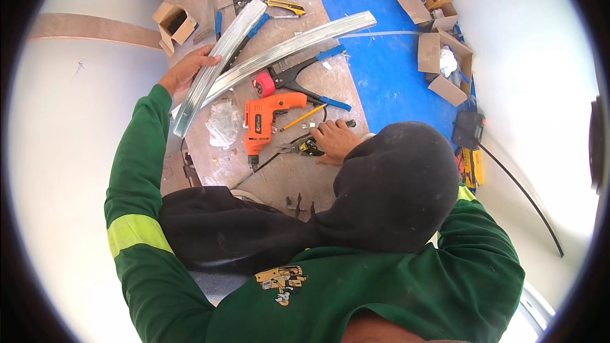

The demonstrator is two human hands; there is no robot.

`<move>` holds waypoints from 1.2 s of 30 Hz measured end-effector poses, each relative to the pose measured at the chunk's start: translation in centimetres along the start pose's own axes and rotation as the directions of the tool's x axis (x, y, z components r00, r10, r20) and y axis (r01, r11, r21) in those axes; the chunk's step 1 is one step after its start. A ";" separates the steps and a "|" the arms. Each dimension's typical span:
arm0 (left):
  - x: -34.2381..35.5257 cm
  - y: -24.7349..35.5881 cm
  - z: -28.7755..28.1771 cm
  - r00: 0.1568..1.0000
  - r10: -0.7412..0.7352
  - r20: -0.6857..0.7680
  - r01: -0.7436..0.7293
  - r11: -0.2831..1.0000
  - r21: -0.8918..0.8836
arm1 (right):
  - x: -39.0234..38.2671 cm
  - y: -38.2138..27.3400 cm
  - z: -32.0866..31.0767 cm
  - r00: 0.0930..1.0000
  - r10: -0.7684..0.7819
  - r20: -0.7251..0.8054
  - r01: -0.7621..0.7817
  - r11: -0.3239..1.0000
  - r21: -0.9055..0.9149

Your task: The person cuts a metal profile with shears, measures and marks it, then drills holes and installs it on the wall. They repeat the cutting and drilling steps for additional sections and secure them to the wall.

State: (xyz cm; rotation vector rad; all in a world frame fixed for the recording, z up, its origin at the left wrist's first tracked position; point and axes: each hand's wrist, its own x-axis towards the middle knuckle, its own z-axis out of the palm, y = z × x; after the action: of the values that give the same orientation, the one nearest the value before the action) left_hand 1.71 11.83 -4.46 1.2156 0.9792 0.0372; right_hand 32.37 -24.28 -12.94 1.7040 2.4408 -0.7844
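At the far left of the work table, my left hand [189, 68] is wrapped round a silvery metal channel [216, 75], its long piece slanting up to the right. A second metal channel [305, 39] lies across the table, passing under the held one. My right hand [338, 141] is lowered to the tabletop, fingers curled over the handles of tin snips [307, 147]; the palm hides part of them. The snips' blades point left toward an orange drill [259, 121]. Between the drill and my right hand lies a yellow pencil [304, 117].
Beyond the drill lie a blue-handled crimping tool [295, 79], a red tape roll [262, 84] and a yellow utility knife [284, 6]. Crumpled plastic [223, 124] sits nearby. Cardboard boxes [438, 57] stand right on blue flooring [387, 82]. Dark fabric [397, 184] blocks the near area.
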 end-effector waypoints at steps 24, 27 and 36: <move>0.6 -5.6 -2.6 0.997 0.068 -0.022 -0.024 0.614 0.789 | 13.9 2.4 -2.4 0.916 -0.322 -0.240 0.289 0.943 -0.163; 0.3 -6.7 -2.6 0.991 0.102 0.091 -0.133 0.566 0.813 | 14.5 1.3 -1.9 0.862 -0.339 -0.378 0.217 0.919 -0.329; -1.4 -6.6 0.4 0.979 -0.205 0.017 0.088 0.490 0.867 | 7.1 6.7 -1.3 0.822 0.193 -0.535 0.126 0.856 0.501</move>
State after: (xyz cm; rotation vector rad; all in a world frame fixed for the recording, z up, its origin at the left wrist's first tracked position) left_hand -1.88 8.17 -8.79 2.0274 1.0105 -0.7663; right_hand 35.89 -15.86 -16.64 2.4936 2.7067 -1.1542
